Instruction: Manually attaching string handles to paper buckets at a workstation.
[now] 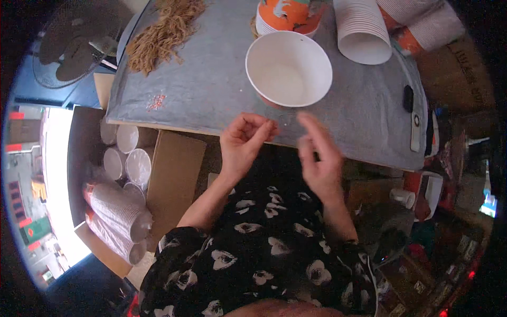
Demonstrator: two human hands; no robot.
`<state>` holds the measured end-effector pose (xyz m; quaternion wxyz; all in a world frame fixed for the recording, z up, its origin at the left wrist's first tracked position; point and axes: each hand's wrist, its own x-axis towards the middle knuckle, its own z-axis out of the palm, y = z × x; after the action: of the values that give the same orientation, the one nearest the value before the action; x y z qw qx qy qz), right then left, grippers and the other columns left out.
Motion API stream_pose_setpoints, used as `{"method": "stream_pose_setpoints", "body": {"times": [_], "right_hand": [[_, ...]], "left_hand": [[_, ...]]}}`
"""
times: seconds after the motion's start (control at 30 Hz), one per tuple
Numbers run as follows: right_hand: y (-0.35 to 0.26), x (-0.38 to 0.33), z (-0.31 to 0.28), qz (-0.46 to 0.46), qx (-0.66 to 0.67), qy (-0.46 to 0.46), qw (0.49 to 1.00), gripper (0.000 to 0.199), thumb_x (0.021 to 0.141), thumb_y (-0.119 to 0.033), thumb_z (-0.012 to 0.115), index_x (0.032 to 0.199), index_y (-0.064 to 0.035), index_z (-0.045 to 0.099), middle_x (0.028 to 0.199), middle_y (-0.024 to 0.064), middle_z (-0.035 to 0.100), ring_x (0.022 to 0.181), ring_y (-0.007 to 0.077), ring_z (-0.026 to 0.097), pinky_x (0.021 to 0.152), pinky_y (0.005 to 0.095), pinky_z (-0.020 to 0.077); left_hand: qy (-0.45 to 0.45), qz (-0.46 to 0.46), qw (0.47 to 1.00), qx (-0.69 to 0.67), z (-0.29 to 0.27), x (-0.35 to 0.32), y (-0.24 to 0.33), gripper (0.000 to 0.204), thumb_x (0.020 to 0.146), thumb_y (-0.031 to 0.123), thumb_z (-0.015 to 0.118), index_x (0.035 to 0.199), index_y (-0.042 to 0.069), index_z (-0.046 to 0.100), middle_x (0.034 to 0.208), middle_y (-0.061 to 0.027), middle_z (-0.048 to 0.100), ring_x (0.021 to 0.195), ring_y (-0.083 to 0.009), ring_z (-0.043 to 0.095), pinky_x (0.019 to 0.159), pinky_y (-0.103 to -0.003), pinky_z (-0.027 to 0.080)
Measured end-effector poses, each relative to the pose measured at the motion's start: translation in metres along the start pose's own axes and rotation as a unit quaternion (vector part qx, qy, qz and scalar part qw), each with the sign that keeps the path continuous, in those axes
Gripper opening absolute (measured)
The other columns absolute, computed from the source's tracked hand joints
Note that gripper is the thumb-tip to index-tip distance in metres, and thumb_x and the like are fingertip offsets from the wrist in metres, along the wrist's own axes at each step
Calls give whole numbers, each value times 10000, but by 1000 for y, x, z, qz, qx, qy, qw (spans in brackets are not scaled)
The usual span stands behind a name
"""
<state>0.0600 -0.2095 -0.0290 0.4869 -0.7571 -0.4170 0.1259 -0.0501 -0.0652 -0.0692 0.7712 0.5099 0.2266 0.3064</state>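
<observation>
A white paper tub (288, 71) with an orange outside stands near the table's front edge, its wide mouth tipped toward me. A small dark dot shows near its far rim. Just in front of the tub, my left hand (243, 141) has its thumb and fingertips pinched together; whatever may be between them is too small to make out. My right hand (321, 158) is close below the tub's right side, slightly blurred, with the forefinger stretched out and the thumb apart. Nothing shows in it.
Brown stringy fibres (166, 31) lie at the table's far left. An orange tub (290, 15) and stacked white tubs (364, 34) stand behind. Left of the table, a cardboard box (174, 164) holds cup stacks (119, 211). A dark object (407, 99) lies by the right edge.
</observation>
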Motion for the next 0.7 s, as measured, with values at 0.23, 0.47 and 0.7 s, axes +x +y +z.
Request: {"method": "stream_pose_setpoints", "body": {"times": [0.23,0.47,0.7], "right_hand": [[7,0,24,121,179,-37,976,249,984,-119,569,1209,-13,579,1003,117,685,859,167,660,749,301,520],[14,2,23,95,199,36,975,131,933,-124,675,1003,-14,664,806,-40,637,708,43,550,645,209,457],[19,8,18,170,288,66,940,114,917,-137,696,942,-26,691,767,-53,615,645,24,509,566,191,408]], "left_hand": [[-31,-35,999,-10,7,-3,-2,97,936,54,662,1000,-19,660,955,-80,714,847,-118,675,752,-250,563],[-30,-45,999,2,5,-5,-1,147,942,92,665,1052,1,703,991,-46,713,853,-110,667,763,-251,549],[-27,-18,999,32,7,1,1,119,912,41,682,1027,19,704,998,-41,707,823,-99,658,712,-250,546]]}}
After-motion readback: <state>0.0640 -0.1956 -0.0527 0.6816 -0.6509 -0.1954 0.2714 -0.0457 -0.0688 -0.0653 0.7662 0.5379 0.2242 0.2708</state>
